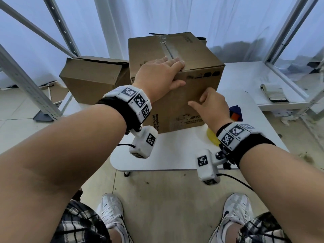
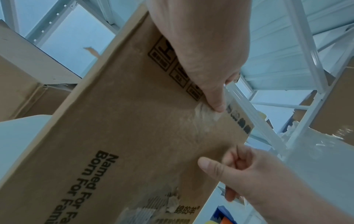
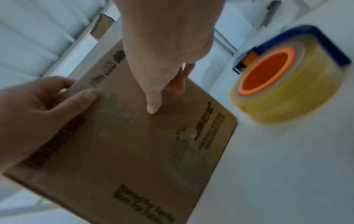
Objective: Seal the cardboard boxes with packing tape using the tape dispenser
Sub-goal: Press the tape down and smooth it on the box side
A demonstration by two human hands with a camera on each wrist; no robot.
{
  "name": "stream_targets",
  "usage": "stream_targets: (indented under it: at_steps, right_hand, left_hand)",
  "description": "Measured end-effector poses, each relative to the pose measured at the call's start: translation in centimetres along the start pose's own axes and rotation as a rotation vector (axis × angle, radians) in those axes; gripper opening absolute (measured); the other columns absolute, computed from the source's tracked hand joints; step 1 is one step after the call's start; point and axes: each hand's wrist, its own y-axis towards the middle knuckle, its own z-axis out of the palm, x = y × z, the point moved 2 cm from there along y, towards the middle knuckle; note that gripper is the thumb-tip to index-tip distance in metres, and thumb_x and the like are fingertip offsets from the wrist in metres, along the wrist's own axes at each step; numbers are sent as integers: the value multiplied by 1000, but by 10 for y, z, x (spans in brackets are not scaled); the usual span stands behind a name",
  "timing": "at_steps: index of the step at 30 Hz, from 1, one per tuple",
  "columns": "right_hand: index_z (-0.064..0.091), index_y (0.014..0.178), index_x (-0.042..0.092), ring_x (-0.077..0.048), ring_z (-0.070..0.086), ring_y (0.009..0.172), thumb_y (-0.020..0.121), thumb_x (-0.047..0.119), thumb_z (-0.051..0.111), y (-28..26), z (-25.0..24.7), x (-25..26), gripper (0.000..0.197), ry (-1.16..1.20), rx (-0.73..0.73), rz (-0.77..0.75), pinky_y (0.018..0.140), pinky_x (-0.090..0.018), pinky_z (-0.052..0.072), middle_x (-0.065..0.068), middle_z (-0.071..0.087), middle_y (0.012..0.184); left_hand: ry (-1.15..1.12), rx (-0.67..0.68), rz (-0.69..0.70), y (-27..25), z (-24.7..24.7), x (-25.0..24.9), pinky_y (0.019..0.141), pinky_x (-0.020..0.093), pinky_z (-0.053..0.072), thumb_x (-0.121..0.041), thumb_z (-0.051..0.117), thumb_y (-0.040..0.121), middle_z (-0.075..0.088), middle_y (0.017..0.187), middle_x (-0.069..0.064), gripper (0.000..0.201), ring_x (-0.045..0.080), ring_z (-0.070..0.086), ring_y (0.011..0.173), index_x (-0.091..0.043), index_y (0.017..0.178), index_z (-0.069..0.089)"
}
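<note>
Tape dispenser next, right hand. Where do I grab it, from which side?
Probably the blue frame over the tape dispenser roll, right hand coming down from above: it lies flat on the table beside the box, orange core up, frame exposed.

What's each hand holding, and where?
Left hand grips the box at its top front edge, thumb on the front face. Right hand holds nothing; tape dispenser lies on the table.

A white surface [image 1: 168, 155] with rounded corners stood on a tiled floor [image 1: 157, 199]; a second white surface [image 1: 245, 76] lay to its right, bearing a flat, pale, book-like stack [image 1: 273, 94]; perforated metal uprights [image 1: 26, 79] rose at left and right; white curtains [image 1: 122, 23] hung behind; white trainers [image 1: 112, 214] and plaid fabric [image 1: 78, 225] showed below.
</note>
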Motion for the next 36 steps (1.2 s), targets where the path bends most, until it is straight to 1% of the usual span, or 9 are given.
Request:
stream_targets:
  at_steps: [3, 6, 9, 14, 19, 21, 24, 30, 36]
  right_hand:
    - [46, 89, 14, -19, 47, 77, 82, 16, 60, 1, -11, 12, 16, 116, -161, -215, 70, -30, 40, -4, 52, 87]
    - [54, 97, 5, -25, 49, 93, 73, 10, 53, 10, -30, 47, 25, 103, -427, -480, 82, -28, 34, -13, 53, 101]
    - [51, 128, 11, -23, 48, 118, 89, 21, 47, 27, -31, 57, 40, 24, -248, -566, 104, -37, 34, -8, 54, 125]
    - [37, 143, 17, -26, 29, 135, 81, 45, 67, 32, -16, 38, 74, -320, -28, -615, 113, -39, 10, -7, 37, 145]
    - [38, 140, 10, -29, 33, 130, 64, 51, 80, 33, -12, 34, 95, -407, -59, -702, 111, -39, 11, -12, 42, 138]
    - [37, 139, 13, -29, 36, 129, 66, 63, 69, 34, -15, 33, 94, -403, -52, -723, 111, -40, 14, -11, 43, 137]
    - [41, 136, 17, -26, 34, 131, 75, 71, 51, 35, -20, 42, 82, -309, -36, -615, 111, -40, 16, -6, 41, 140]
    - [13, 150, 16, -29, 11, 144, 75, 42, 75, 25, -15, 46, 101, -640, 14, -593, 117, -43, -3, -10, 19, 151]
    - [15, 148, 35, -42, 3, 142, 86, 31, 68, 30, -42, 44, 82, -437, 99, -94, 111, -64, 9, -15, 1, 155]
  left_hand:
    - [147, 6, 8, 1, 3, -8, 107, 44, 31, -60, 47, 89, 34, 151, 7, 71, 29, 37, 135, -16, 142, 30]
    - [344, 40, -21, -11, 12, -15, 99, 41, 35, -69, 57, 75, 45, 140, 9, 93, 27, 47, 121, -8, 140, 30]
    - [349, 48, -41, -22, 22, -20, 109, 41, 29, -68, 57, 75, 37, 147, 14, 106, 30, 40, 132, -1, 148, 18]
    - [-47, -67, 9, -9, -22, 2, 99, 40, 40, -48, 40, 96, 52, 135, 12, 61, 28, 50, 121, -8, 142, 38]
    - [-288, 289, -277, 2, -13, 49, 116, 54, 0, -63, 22, 95, 15, 159, -5, 57, 22, 3, 147, -40, 147, 26]
    - [-329, 338, -308, 2, -6, 52, 117, 51, 1, -63, 21, 95, 8, 160, -6, 59, 21, 0, 147, -40, 149, 18]
    - [-328, 314, -306, 1, -7, 46, 119, 41, 3, -58, 22, 97, 9, 160, -1, 59, 22, 3, 147, -34, 151, 17]
    - [-326, 311, -355, -10, -12, 38, 117, 37, 3, -57, 23, 97, 10, 160, 2, 61, 22, 4, 147, -29, 151, 18]
    - [-369, 361, -395, -28, -27, 15, 118, 42, 4, -60, 20, 96, 6, 160, 4, 65, 24, 0, 147, -27, 152, 14]
